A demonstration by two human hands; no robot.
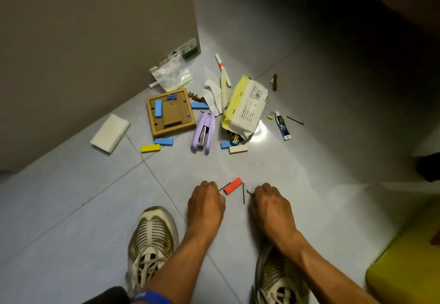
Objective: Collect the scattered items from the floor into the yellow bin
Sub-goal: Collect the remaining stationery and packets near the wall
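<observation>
The white and yellow packet (245, 108) lying in the heap carries printed lines and a barcode, but the writing is too small to read, and the same goes for the little tube (282, 125) beside it. The clear plastic bag (170, 71) by the wall has a green-labelled card behind it, also unreadable. Something with yellow sticks pokes out from under the packet's near end; I cannot make out what it is. The yellow bin (404, 270) sits at the lower right, cut off by the edge of view, only one corner showing.

Both hands are down at the tiled floor (71, 208), fingers curled under. The left hand (206, 200) pinches the end of a black hairpin (225, 188) that runs up against the red block (232, 185). The right hand (270, 202) pinches a second hairpin (250, 193) at its fingertips, mostly hidden by the knuckles. A third hairpin (244, 194) lies loose between the hands, just beside the red block. Farther off sit a purple stapler (203, 132), a wooden frame (170, 112) face down, and scattered blue blocks (163, 141)
</observation>
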